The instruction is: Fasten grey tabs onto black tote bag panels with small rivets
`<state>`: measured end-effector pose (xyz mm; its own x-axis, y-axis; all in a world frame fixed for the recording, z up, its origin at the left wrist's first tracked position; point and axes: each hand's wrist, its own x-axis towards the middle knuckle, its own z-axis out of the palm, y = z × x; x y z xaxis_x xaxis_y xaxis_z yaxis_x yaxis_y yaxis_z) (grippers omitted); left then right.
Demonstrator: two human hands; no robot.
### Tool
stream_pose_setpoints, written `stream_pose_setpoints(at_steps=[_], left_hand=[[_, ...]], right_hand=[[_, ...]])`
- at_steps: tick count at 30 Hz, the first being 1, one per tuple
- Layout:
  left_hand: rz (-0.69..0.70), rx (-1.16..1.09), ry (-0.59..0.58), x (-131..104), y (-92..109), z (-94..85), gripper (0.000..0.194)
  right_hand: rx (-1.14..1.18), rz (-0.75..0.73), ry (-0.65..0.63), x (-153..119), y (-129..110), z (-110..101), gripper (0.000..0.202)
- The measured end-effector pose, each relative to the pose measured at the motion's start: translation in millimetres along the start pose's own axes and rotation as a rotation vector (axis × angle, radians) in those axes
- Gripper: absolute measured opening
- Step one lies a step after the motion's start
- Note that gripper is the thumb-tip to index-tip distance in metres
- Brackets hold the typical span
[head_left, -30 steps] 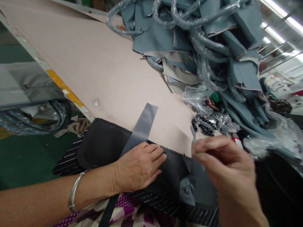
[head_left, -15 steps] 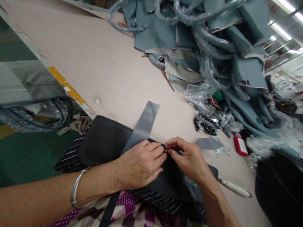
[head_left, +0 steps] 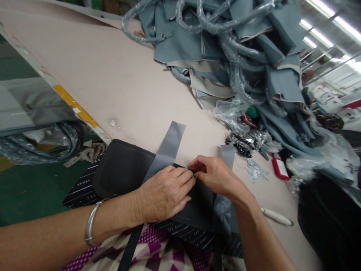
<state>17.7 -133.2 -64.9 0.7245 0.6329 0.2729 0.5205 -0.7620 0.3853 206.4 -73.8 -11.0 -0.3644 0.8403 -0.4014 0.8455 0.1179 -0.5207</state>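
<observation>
A black padded piece lies across my lap at the table's near edge, over dark lining with white printed lettering. My left hand rests on the piece, its fingers together and pressing near the upper edge. My right hand pinches at that same edge, its fingertips touching those of my left hand; what lies between them is too small to make out. One grey strip sticks out beyond the piece beside my left hand. Another grey strip shows behind my right hand.
Grey-blue bag parts with plastic-wrapped handles are heaped at the back right of the table. Clear plastic, a red bottle with a white label and a white-handled tool lie on the right. More wrapped handles sit below, left.
The grey strip by my right hand now stands upright behind it instead of lying out to the right. My right hand has turned slightly and moved a little left and up. The view has shifted slightly.
</observation>
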Motion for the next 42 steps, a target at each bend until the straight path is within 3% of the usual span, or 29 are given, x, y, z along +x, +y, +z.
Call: stream_pose_setpoints(at_steps=[3,6,9,11,14,17,19,21,23,25,26,28,31,33,36,42], left_hand=[[0.008,0.036,0.014,0,0,-0.7,0.041],[0.037,0.065,0.03,0,0,-1.2,0.04],[0.047,0.07,0.027,0,0,-1.6,0.038],[0.04,0.067,0.019,1,1,-2.0,0.037],[0.03,0.063,0.006,2,1,-2.3,0.035],[0.023,0.062,0.001,1,2,-2.3,0.035],[0.021,0.059,0.009,1,1,-1.9,0.035],[0.025,0.052,0.023,1,1,-1.1,0.034],[0.031,0.046,0.03,1,1,-0.2,0.033],[0.033,0.044,0.031,1,0,0.2,0.033],[0.031,0.044,0.033,1,0,0.2,0.033],[0.028,0.043,0.035,1,1,-0.5,0.033],[0.018,0.036,0.04,1,1,-1.9,0.033],[0.011,0.03,0.038,1,0,-2.3,0.035],[0.004,0.017,0.033,2,0,-2.1,0.035],[-0.01,-0.014,-0.001,1,-1,-1.9,0.033]], right_hand=[[0.128,0.019,0.125,-12,9,8,0.024],[0.181,0.073,0.49,-49,29,11,0.022],[0.001,0.244,0.831,-104,73,8,0.036],[-0.196,0.314,0.819,-141,115,8,0.045],[-0.288,0.266,0.67,-182,177,15,0.055],[-0.274,0.185,0.641,-197,208,22,0.052],[-0.225,0.207,0.744,-198,203,21,0.051],[-0.042,0.305,1.018,-193,182,14,0.045],[0.226,0.339,1.335,-183,152,5,0.036],[0.643,0.215,1.506,-167,119,-3,0.024],[0.885,0.115,1.503,-155,103,-5,0.019],[1.386,-0.045,1.363,-128,74,-6,0.019],[1.816,-0.093,1.081,-85,47,2,0.026],[1.888,-0.069,1.019,-61,40,8,0.036],[1.828,-0.094,1.036,-40,39,17,0.047],[1.661,-0.205,0.97,-34,30,23,0.051]])
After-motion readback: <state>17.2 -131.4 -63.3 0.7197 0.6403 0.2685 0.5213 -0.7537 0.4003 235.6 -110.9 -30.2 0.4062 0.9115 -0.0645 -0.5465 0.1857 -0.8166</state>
